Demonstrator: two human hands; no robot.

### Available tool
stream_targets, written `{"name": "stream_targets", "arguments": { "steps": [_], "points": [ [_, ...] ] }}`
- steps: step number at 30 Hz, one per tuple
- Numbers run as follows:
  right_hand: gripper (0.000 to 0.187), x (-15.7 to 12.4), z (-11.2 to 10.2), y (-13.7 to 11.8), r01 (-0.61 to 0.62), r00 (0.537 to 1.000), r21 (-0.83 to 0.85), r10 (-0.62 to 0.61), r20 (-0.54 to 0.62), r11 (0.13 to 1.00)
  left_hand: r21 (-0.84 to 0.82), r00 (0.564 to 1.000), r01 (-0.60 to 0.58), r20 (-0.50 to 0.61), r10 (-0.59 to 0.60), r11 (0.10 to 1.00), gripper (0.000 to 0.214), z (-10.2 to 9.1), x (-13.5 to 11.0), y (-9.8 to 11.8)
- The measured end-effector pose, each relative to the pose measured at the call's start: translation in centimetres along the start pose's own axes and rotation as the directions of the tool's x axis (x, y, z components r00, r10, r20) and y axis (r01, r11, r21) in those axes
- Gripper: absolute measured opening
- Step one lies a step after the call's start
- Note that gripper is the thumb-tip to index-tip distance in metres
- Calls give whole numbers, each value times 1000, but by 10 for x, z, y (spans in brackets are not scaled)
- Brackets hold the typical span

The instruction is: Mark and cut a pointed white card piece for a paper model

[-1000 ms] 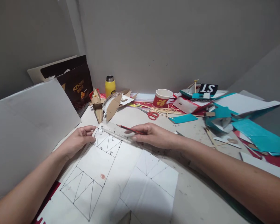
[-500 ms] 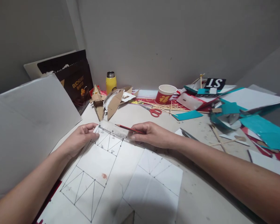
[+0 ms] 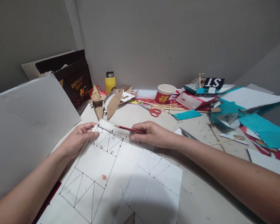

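Note:
A white sheet (image 3: pixel 95 161) with ruled black lines, triangles and small handwritten marks lies slanted in front of me. My left hand (image 3: pixel 82 137) pinches its upper left edge, thumb on top, near one end of a clear ruler (image 3: pixel 109 127). The ruler lies along the sheet's far edge. My right hand (image 3: pixel 149 133) grips a red and black pencil (image 3: pixel 124 128), its tip pointing left above the ruler. The right fingers also touch the ruler's right end. Beside the sheet is a second white piece (image 3: pixel 154 186) with fainter lines.
Behind the hands are cardboard pieces (image 3: pixel 114 104), a yellow bottle (image 3: pixel 110 82), red-handled scissors (image 3: pixel 155 112), thin sticks (image 3: pixel 162 106) and a red and white cup (image 3: pixel 165 94). Teal and white scraps (image 3: pixel 263 130) crowd the right. A white panel (image 3: pixel 32 130) stands at left.
The near part of the lined sheet sits slightly lower in view. Both hands, the pencil and the ruler stay in almost the same places, with only a slight shift of the view.

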State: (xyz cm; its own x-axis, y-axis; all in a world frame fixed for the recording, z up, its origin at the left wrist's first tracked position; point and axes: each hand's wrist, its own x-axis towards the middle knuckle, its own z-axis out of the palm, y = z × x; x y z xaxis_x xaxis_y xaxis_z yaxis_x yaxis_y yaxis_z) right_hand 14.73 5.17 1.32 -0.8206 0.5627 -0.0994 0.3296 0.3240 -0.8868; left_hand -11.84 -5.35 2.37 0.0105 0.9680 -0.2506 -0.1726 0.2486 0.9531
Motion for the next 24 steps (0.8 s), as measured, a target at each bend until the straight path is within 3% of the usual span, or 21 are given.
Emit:
{"name": "stream_targets", "arguments": {
  "steps": [24],
  "points": [
    [27,-3,-1,-3,-34,999,-134,32,-15,990,23,1000,-19,-22,19,1000,19,3,-4,1]
  ]
}}
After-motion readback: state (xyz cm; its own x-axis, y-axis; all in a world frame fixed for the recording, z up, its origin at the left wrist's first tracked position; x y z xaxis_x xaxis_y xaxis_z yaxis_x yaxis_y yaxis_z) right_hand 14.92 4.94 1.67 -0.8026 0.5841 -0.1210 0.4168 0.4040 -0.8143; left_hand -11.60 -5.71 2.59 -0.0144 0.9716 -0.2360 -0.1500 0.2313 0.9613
